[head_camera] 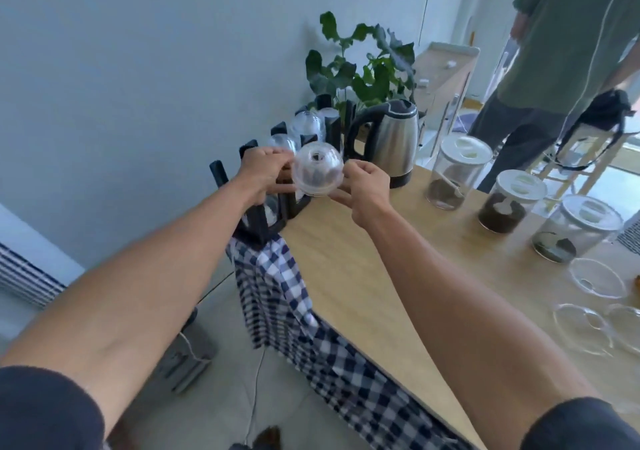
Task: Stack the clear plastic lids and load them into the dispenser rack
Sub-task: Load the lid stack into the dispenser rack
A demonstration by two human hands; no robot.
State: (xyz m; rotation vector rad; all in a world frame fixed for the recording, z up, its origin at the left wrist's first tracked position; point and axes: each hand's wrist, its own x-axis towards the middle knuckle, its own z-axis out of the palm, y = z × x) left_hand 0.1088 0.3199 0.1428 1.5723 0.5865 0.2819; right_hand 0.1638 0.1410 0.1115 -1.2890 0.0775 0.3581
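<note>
A stack of clear domed plastic lids [318, 169] is held between both hands above the near end of the black dispenser rack [258, 221]. My left hand [263, 169] grips its left rim and my right hand [363, 186] pinches its right rim. The domes point toward the camera, hole in the middle. More clear domed lids [306, 126] sit in the rack's farther slots. Three loose clear lids [597, 281] lie on the wooden table [363, 276] at the right edge.
A steel kettle [393, 138] stands behind the rack, with a leafy plant [363, 65] beyond it. Three lidded glass jars [509, 200] stand at the right. A checked cloth [287, 297] hangs over the table's left edge. A person [568, 51] stands at the far right.
</note>
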